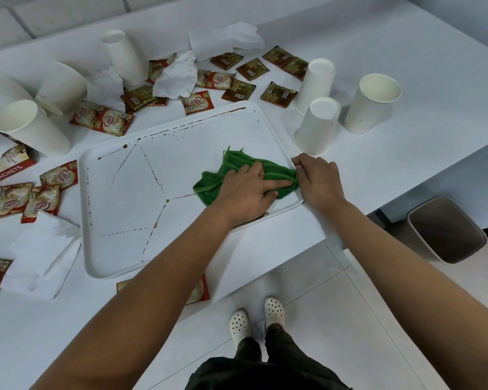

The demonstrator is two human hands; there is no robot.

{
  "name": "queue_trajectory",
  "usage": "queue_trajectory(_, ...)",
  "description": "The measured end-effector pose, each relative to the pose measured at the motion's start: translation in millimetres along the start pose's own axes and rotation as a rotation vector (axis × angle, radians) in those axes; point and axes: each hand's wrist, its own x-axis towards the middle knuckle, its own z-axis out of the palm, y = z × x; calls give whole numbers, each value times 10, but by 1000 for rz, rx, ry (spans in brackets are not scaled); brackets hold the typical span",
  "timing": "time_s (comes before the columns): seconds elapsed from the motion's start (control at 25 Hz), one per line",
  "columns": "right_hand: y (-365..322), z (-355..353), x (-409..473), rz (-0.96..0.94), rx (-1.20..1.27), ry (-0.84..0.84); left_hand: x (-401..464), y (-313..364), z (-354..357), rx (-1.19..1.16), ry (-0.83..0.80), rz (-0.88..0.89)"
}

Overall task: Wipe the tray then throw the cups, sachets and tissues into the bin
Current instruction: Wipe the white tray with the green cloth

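- I see the white rectangular plastic tray [141,198] lying flat on the white desk [406,66], thin brown streaks crossing its floor and dotting its far rim.
- My left hand [245,190] lies on the crumpled green cloth [237,170] at the tray's right end, fingers stretched flat and pressing it down.
- My right hand [319,181] sits at the tray's right rim, fingers curled and pinching that edge beside the cloth.
- Beyond the tray's far rim lie red and brown sachets [102,119] mixed with crumpled white tissues [178,77].
- White paper cups [317,128] stand upside down just past the tray's far right corner, with one upright beside them; others lie tipped beyond its far left corner.
- More sachets and a flat tissue lie left of the tray, and one sachet pokes out under my left forearm at its near edge.
- The grey bin [445,229] stands on the tiled floor, to the right of the tray and below the desk edge.
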Motion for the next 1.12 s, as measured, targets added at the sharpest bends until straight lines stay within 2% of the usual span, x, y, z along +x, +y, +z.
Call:
queue_trajectory(0.12,1,3,8,9,-6,-12,8,85,-40,-2,-104,85)
queue_trajectory(0.28,11,3,0,6,2,-10,-144,-36,-70,-99,-102,161)
queue_trajectory(0.48,19,-12,11,8,11,-26,-206,-277,-177,-211,-87,5)
queue_trajectory(0.72,37,-7,11,12,41,-64,-13,73,-65,-103,-29,-91)
queue_trajectory(0.92,43,-32,33,38,70,-109,43,194,-73,-103,-85,-38)
queue_trajectory(1.12,50,-45,38,27,75,-123,-82,136,-75,-134,-63,64)
